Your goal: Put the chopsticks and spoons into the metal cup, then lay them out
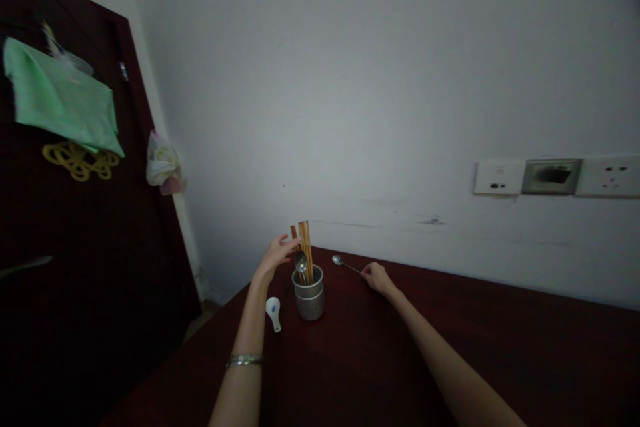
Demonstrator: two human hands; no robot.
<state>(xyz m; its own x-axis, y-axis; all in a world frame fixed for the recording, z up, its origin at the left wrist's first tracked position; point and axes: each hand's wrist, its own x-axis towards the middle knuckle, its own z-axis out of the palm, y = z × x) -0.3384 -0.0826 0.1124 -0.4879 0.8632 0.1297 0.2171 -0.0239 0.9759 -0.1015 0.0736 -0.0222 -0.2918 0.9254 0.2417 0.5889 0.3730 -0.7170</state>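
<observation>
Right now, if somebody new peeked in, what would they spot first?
Probably the bright green cloth hanging on the dark door at the left. Next, the metal cup of chopsticks on the dark red table, between the left hand and the right hand.

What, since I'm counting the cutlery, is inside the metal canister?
Chopsticks and a metal spoon, bowl up, stand in the metal canister. Its wall hides their lower ends and anything at the bottom.
</observation>
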